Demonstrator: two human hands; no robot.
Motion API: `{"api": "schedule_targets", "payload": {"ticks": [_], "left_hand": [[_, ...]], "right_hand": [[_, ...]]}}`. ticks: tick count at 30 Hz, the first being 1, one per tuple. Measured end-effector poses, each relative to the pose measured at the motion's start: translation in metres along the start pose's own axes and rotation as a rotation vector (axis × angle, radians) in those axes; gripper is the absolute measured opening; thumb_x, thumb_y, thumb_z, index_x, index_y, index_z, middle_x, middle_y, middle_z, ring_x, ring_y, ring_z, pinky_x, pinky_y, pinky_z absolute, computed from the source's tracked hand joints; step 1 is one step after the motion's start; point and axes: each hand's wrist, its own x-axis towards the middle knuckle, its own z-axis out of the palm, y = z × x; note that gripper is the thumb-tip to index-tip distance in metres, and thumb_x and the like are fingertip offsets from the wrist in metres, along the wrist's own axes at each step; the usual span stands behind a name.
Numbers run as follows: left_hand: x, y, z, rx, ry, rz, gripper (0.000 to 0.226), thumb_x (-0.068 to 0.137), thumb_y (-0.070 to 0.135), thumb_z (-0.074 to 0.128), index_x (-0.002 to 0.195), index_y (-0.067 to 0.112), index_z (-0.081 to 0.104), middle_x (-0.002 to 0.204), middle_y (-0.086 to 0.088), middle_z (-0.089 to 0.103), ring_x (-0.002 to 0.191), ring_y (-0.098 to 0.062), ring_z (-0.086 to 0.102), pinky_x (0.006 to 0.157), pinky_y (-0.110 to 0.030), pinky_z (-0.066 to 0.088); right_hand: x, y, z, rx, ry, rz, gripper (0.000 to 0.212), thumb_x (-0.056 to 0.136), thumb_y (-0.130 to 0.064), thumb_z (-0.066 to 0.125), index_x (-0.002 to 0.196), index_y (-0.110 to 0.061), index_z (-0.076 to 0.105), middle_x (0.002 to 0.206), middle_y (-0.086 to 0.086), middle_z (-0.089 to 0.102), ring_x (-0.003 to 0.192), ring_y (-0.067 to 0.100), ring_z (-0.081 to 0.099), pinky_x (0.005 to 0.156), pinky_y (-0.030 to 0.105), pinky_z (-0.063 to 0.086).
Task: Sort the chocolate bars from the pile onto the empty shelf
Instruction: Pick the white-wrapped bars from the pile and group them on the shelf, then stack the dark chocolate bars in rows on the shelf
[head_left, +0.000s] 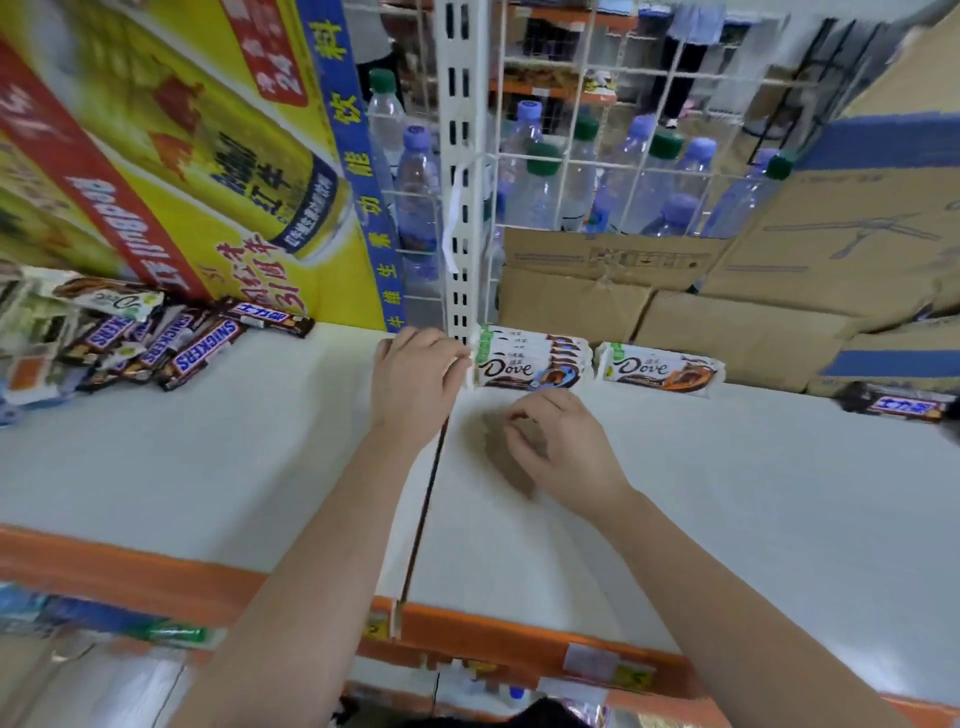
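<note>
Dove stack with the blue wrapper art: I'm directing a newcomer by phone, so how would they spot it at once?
Find the white slotted upright post at the back of the white shelf. The Dove stack lies right at its foot, to the right. Unlike the neighbouring Dove bars with orange art, its art is blue.

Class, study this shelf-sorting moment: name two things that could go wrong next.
The left hand touches the end of the Dove stack; a nudge could skew or scatter its bars.
The Snickers pile lies loosely heaped; hasty grabbing might send bars off the shelf.
</note>
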Motion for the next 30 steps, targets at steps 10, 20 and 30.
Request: {"api": "schedule_targets", "payload": {"ticks": [10, 20, 30], "left_hand": [[-0.065, -0.152, -0.095, 0.049, -0.008, -0.344, 0.016, 0.087, 0.029, 0.058, 0.100, 0.025, 0.068, 0.098, 0.003, 0.068, 0.095, -0.024, 0.061, 0.082, -0.043, 0.047], [-0.091, -0.273, -0.168, 0.059, -0.097, -0.395, 0.019, 0.088, 0.021, 0.059, 0.105, 0.023, 0.067, 0.105, -0.004, 0.067, 0.101, -0.030, 0.057, 0.084, -0.046, 0.047], [-0.069, -0.308, -0.171, -0.066, -0.141, -0.160, 0.023, 0.086, 0.018, 0.055, 0.104, 0.014, 0.069, 0.098, -0.004, 0.068, 0.089, -0.025, 0.063, 0.075, -0.036, 0.053]], "right_hand": [[0.092, -0.104, 0.099, 0.079, -0.219, -0.212, 0.018, 0.089, -0.015, 0.058, 0.104, -0.010, 0.066, 0.104, 0.007, 0.065, 0.102, 0.024, 0.058, 0.091, 0.033, 0.044], [0.174, -0.212, 0.211, -0.110, -0.372, -0.193, 0.055, 0.086, 0.006, 0.045, 0.137, -0.014, 0.046, 0.144, 0.005, 0.045, 0.137, 0.024, 0.032, 0.112, 0.029, 0.021], [0.183, -0.216, 0.227, -0.250, -0.462, -0.104, 0.050, 0.085, -0.022, 0.063, 0.134, -0.018, 0.050, 0.136, 0.003, 0.049, 0.128, 0.024, 0.039, 0.106, 0.042, 0.034]]}}
